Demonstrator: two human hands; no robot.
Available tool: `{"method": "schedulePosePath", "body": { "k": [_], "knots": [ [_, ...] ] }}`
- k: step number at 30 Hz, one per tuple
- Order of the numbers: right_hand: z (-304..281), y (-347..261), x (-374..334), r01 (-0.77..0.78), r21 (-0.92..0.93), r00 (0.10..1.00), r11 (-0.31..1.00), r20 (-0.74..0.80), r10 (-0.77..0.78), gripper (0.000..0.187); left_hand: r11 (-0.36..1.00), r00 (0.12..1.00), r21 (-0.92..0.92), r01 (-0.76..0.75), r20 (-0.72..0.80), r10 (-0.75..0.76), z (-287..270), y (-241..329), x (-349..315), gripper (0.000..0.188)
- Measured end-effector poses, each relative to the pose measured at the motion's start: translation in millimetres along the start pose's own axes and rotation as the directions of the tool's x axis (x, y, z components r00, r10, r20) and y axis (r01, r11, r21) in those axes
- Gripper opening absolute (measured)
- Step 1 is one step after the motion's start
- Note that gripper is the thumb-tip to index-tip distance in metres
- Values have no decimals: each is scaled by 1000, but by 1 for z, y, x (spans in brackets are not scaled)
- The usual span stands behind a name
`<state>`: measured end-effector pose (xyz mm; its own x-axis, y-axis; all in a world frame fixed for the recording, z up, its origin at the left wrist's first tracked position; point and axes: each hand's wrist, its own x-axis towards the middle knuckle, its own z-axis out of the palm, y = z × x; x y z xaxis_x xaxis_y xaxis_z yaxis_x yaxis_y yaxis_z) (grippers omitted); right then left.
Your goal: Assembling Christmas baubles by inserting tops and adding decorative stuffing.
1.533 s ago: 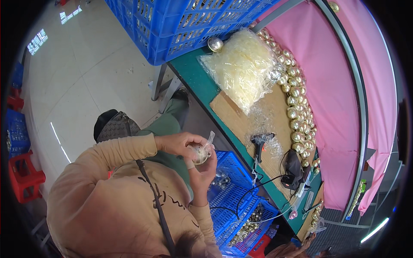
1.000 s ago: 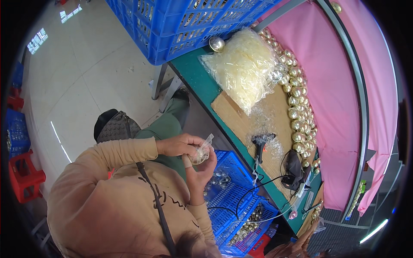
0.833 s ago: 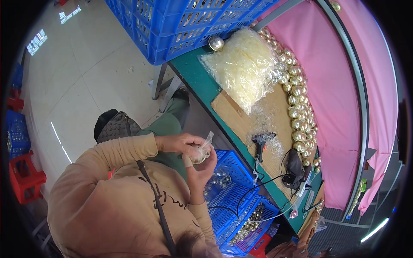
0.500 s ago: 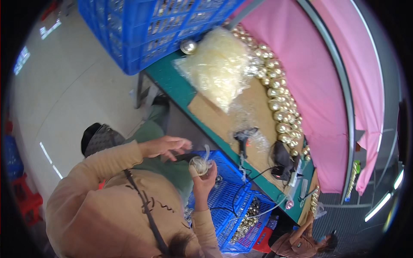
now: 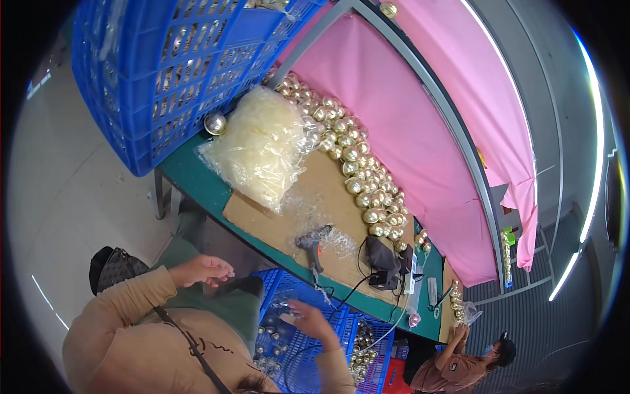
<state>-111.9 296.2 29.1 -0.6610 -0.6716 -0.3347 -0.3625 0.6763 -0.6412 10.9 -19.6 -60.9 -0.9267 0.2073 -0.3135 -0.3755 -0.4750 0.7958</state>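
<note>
My left hand point(image 5: 202, 270) is raised over my lap, its fingers loosely bent and apart, with nothing plainly in them. My right hand point(image 5: 310, 322) reaches over a blue crate point(image 5: 272, 281) beside the table, thumb and fingers apart. Just beyond its fingertips shows a clear, shiny thing point(image 5: 282, 305), blurred; I cannot tell whether it touches the hand. Clear and silvery balls point(image 5: 268, 338) lie in the crate below. Up on the table, a dark glue gun point(image 5: 311, 248) rests on a cardboard sheet point(image 5: 262, 222) among wispy clear strands.
Gold baubles point(image 5: 371, 197) line the pink cloth point(image 5: 407, 131) behind the green table point(image 5: 187, 172). A plastic bag of pale pieces point(image 5: 256, 148) and a silver ball point(image 5: 214, 123) sit near stacked blue crates point(image 5: 141, 85). Cables hang over the table's edge. Another person point(image 5: 453, 368) works at the far right.
The clear ball with a strip on it has left my right hand, which moved down over the crate. My left hand has drawn away from it. The view has shifted toward the right.
</note>
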Motion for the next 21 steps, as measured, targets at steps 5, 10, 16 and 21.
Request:
{"method": "schedulePosePath", "body": {
  "k": [5, 10, 16, 21],
  "knots": [
    [-109, -59, 90, 231, -246, 831, 942, -454, -322, 32, 999, 1000, 32, -8, -13, 8, 5, 11, 6, 34],
    [-188, 6, 233, 214, -262, 627, 941, -702, -338, 34, 999, 1000, 33, -5, -14, 6, 0, 17, 12, 33],
    [-203, 48, 335, -318, -347, 604, 882, -792, -94, 57, 1000, 992, -17, 21, -123, -22, -12, 23, 20, 34],
    [-197, 34, 362, -440, -230, 572, 868, -817, 74, 65, 999, 989, -49, 16, -146, -23, -20, 23, 28, 35]
  ]
}}
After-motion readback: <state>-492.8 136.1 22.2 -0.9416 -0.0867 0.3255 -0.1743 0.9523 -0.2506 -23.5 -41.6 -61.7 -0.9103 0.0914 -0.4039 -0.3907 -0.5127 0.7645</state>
